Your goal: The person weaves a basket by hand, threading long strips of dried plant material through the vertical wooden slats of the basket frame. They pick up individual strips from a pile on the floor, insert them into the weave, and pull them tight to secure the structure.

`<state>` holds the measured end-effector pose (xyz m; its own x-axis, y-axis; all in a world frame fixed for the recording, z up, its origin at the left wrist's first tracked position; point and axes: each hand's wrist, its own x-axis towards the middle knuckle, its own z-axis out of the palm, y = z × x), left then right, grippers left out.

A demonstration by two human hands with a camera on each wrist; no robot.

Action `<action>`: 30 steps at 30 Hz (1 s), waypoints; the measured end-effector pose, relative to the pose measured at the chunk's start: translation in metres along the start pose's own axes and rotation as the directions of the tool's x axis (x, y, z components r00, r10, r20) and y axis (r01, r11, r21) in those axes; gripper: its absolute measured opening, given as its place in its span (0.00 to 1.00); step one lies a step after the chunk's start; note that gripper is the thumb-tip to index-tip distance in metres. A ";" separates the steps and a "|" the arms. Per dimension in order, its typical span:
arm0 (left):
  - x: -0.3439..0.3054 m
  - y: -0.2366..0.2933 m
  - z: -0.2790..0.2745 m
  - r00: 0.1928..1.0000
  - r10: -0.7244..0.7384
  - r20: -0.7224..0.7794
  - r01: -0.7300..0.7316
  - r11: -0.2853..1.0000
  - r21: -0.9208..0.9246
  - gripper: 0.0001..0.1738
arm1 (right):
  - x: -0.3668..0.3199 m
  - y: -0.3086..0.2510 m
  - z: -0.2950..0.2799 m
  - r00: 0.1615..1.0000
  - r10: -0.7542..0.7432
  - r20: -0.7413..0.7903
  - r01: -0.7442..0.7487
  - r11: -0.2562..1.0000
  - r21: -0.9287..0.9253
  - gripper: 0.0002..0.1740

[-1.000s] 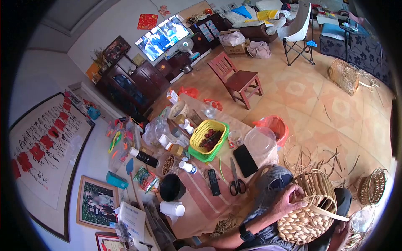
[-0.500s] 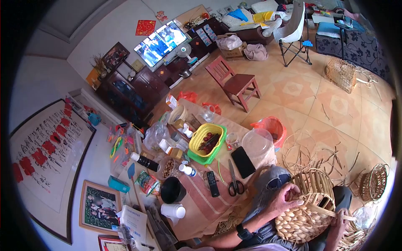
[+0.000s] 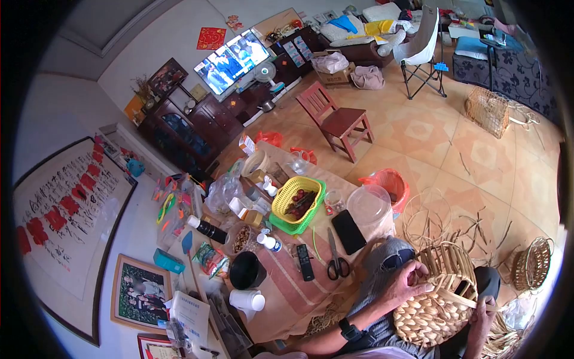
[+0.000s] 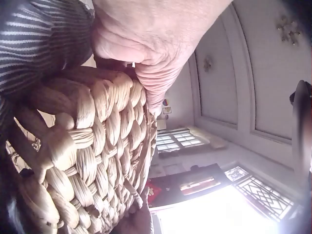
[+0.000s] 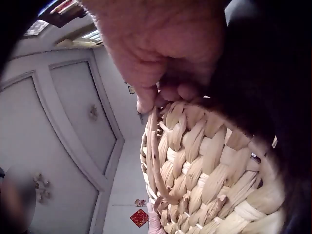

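A half-woven basket [image 3: 427,320] of pale, flat plant strands rests on the person's lap, its bare upright stakes [image 3: 445,263] pointing away. My left hand [image 3: 412,282] grips its edge on the left side, thumb along the rim in the left wrist view. On the right side, my right hand [image 3: 480,326] pinches a loose weaving strand [image 5: 156,161] between thumb and curled fingers. That strand runs along the basket's rim in the right wrist view. The strand's short end shows just past the fingers in the head view. The basket's underside is hidden.
The table at left holds scissors [image 3: 338,260], a black phone [image 3: 348,232], a remote [image 3: 304,262] and a yellow colander [image 3: 297,200]. A small wicker basket [image 3: 533,263] and loose strands [image 3: 502,341] lie at right. A red chair [image 3: 341,119] stands beyond.
My right hand has come up from low beside the basket and taken hold of the strand that stuck out to the right. The left hand keeps its grip on the basket.
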<state>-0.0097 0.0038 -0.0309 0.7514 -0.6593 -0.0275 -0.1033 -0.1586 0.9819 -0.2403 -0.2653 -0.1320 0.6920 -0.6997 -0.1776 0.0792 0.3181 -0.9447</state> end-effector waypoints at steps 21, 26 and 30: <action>0.000 0.000 -0.001 1.000 -0.023 0.021 0.023 0.999 -0.031 0.27 | -0.007 -0.007 0.007 0.998 -0.059 -0.004 0.059 0.998 -0.016 0.12; 0.000 0.001 -0.002 0.999 -0.034 0.027 0.034 0.999 -0.029 0.27 | -0.006 -0.005 0.005 0.998 -0.064 -0.025 0.062 0.997 -0.043 0.12; 0.001 -0.013 -0.001 0.997 -0.070 0.029 0.073 0.991 -0.109 0.27 | -0.005 -0.002 0.005 0.999 -0.041 -0.027 0.040 0.999 -0.021 0.12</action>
<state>-0.0074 0.0058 -0.0436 0.7375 -0.6676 -0.1020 0.0237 -0.1253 0.9918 -0.2404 -0.2598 -0.1276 0.6685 -0.7291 -0.1464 0.0921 0.2765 -0.9566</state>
